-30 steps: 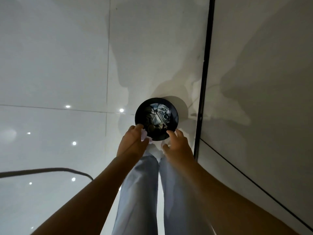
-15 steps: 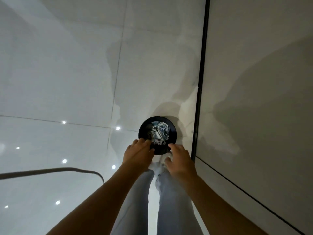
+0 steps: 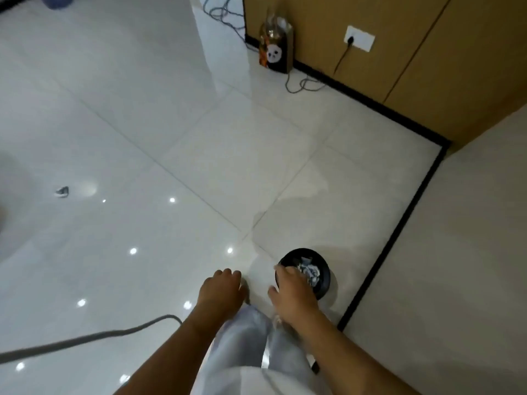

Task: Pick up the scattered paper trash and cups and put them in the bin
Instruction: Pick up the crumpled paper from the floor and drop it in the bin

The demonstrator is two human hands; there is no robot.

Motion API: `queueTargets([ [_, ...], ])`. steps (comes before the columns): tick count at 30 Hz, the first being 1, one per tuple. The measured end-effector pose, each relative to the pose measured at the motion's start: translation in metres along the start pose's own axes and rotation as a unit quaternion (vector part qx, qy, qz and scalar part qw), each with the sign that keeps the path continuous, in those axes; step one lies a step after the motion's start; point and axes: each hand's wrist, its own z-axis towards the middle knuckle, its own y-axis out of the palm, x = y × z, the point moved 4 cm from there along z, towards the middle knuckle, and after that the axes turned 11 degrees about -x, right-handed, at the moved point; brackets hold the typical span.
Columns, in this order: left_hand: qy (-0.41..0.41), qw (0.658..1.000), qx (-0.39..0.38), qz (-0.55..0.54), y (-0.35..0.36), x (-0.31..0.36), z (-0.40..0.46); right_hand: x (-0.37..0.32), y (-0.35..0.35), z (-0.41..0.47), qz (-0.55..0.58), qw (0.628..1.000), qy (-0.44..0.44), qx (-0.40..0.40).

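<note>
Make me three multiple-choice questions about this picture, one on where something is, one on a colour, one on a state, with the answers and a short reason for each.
1. Where does the bin stand?
A. on the floor near the black baseboard
B. on a table
C. beside the gift bag

2. What colour is the bin?
A. white
B. black
C. brown

3. What is in the left hand?
A. a cup
B. crumpled paper
C. nothing

Answers:
1. A, it stands on the pale floor tiles close to the baseboard, far from the gift bag.
2. B, its rim is black around the crumpled paper inside.
3. C, its fingers hang relaxed over the floor, holding nothing.
</note>
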Motion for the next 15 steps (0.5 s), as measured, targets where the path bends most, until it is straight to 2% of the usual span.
queueTargets([
  [4,-0.074,0.992,0.012,-0.1,0.021,-0.048,-0.055,-0.06,0.015,-0.016,-0.114,0.99,-0.065,-0.046],
  [8,-0.154,0.969,0.038,-0.192,0.045,-0.108,-0.106,-0.133,0.05,-0.025,-0.21,0.965,-0.133,-0.08],
  [15,-0.264,0.898,0.071,-0.345,0.12,-0.232,-0.205,-0.273,0.157,-0.048,-0.339,0.902,-0.229,-0.141],
])
